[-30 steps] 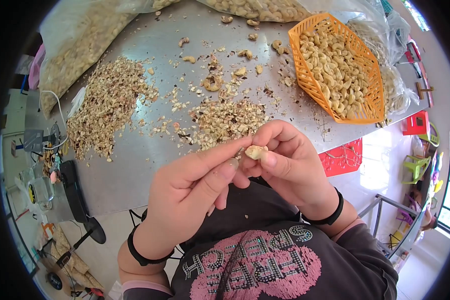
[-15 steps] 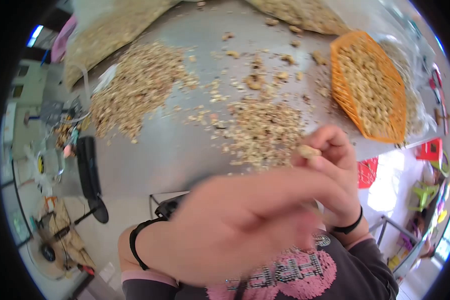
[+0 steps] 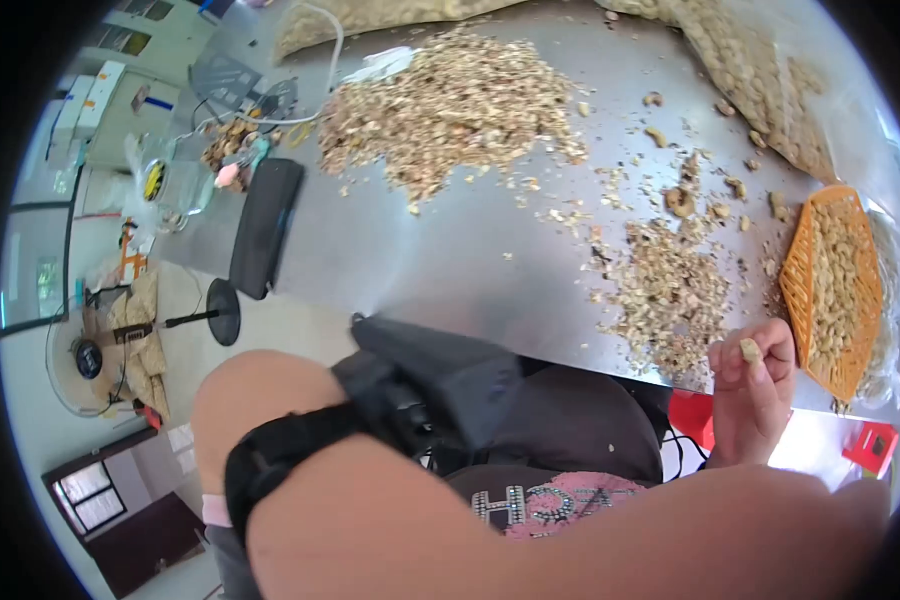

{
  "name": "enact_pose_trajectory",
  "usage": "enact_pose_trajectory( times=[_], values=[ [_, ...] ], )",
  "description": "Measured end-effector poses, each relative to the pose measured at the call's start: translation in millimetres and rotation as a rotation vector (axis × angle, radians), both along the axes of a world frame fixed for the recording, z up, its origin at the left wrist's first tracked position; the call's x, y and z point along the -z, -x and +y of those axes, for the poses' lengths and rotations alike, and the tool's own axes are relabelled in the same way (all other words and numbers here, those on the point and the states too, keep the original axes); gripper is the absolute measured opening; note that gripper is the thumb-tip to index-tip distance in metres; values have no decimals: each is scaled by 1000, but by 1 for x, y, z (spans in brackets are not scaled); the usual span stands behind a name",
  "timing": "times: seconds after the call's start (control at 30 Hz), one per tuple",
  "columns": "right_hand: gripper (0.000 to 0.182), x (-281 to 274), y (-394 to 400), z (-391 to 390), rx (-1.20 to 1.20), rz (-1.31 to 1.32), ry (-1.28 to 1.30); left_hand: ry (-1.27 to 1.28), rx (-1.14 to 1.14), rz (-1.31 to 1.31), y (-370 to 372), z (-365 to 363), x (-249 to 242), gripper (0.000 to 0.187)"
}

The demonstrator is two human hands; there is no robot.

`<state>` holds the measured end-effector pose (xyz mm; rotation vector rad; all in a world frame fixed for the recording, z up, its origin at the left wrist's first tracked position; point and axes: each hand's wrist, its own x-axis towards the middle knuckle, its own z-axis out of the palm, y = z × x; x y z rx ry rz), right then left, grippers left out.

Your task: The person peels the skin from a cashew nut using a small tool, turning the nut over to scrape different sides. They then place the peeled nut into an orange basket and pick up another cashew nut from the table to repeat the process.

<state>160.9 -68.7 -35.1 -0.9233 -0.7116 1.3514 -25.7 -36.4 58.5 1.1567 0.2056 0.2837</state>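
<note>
Near the front right edge of the metal table, my right hand pinches a pale nut piece between thumb and fingers. Beside it lie a heap of small nut fragments and an orange basket holding whole nuts. My left hand is very close to the camera, stretching across the bottom right; its fingers cannot be made out. A black strap with a dark device sits around that arm.
A larger heap of broken nuts lies on the metal table. Plastic bags of nuts line the far side. A black case rests at the left edge, near a clear jar. A red stool stands at right.
The view has swung left, so the table's contents sit farther right. My left hand has come closer to the camera and moved right. The nut piece remains in my right hand.
</note>
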Motion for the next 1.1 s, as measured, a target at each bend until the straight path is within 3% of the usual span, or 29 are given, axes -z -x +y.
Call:
enact_pose_trajectory(
  times=[1.1],
  values=[
    [19,3,-5,-5,-27,12,-35,-46,67,53,-14,0,-12,21]
  ],
)
